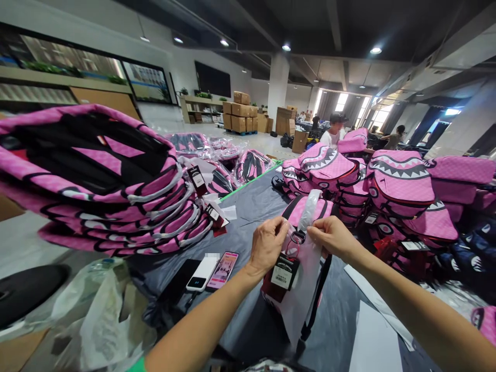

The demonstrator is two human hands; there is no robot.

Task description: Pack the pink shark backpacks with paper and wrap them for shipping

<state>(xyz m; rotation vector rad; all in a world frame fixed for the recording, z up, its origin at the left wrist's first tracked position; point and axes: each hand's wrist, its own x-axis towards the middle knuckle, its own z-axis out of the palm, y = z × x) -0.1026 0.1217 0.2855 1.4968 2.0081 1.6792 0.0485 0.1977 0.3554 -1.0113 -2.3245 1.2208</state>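
Note:
A pink and black backpack (293, 211) lies on the dark table cover in front of me. Its top handle (309, 212) is wrapped in clear or whitish film. A white sheet (306, 281) covers the side of the bag facing me. My left hand (267, 247) pinches the sheet's upper edge left of the handle. On the other side, my right hand (334, 237) pinches the sheet just beside the handle base. Between my hands, a black hang tag (284, 274) with a barcode label dangles from a red loop by a dark ring (298, 237).
At left rises a stack of pink backpacks (155, 206). A phone (222, 270) and a white power bank (201, 273) lie before it. More shark-mouth backpacks (401, 178) pile up at right, near loose white sheets (375, 338). Beyond them is another person (332, 135).

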